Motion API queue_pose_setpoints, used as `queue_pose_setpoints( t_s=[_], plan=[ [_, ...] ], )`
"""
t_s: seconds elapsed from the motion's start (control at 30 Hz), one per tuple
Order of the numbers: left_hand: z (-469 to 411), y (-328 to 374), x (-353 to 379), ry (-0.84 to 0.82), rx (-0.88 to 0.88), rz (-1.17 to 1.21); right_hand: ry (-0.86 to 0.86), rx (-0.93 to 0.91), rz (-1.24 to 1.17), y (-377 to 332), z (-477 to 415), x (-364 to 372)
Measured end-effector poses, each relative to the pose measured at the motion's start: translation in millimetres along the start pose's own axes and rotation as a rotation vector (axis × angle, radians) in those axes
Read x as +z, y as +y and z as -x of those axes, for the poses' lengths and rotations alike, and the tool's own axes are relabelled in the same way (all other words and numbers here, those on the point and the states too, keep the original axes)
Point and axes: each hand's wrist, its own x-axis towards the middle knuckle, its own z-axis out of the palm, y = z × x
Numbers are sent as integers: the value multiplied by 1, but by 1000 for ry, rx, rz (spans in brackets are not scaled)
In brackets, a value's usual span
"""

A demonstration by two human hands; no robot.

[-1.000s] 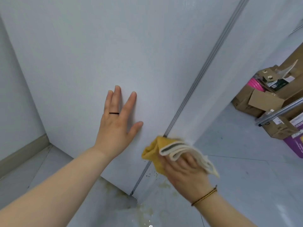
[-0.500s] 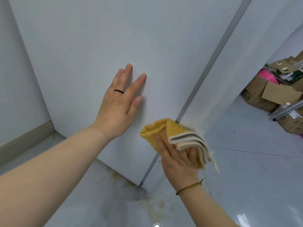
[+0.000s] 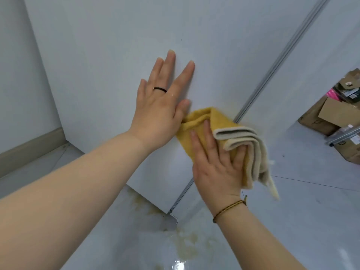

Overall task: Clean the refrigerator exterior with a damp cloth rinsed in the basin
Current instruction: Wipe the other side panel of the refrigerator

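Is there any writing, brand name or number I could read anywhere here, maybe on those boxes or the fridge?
Nothing here can be read.
Cardboard boxes: printed labels and a dark strip of print, too small and blurred to read.
Refrigerator: plain white panel, no logo or text in view.
Yellow cloth: no tag or print visible.

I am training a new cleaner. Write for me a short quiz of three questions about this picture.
1. True or false: the left hand holds the cloth.
2. The right hand presses the cloth against: A) the floor B) the fridge panel C) a box
3. What marks the floor below the panel's corner?

Key: 1 false; 2 B; 3 yellowish stains.
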Motion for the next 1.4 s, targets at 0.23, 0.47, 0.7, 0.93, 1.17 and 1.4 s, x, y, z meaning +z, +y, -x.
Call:
queue_pose_setpoints(
  t_s=[0.23, 0.47, 0.7, 0.93, 1.17, 1.4],
  plan=[
    [2, -1, -9, -85, 11, 48, -303, -331, -17, -21, 50, 23],
    [16, -3, -3, -127, -13, 149, 100, -147, -51, 65, -7, -26],
    [16, -8, -8, -176, -7, 124, -243, -401, -141, 18, 83, 5],
    [19, -10, -4, -154, -6, 119, 65, -238, -90, 77, -8, -33],
    [20, -10, -3, -175, -22, 97, -103, -285, -124, 42, 32, -18],
    [37, -17, -5, -313, -48, 80, -293, -445, -223, 40, 45, -17]
  ],
)
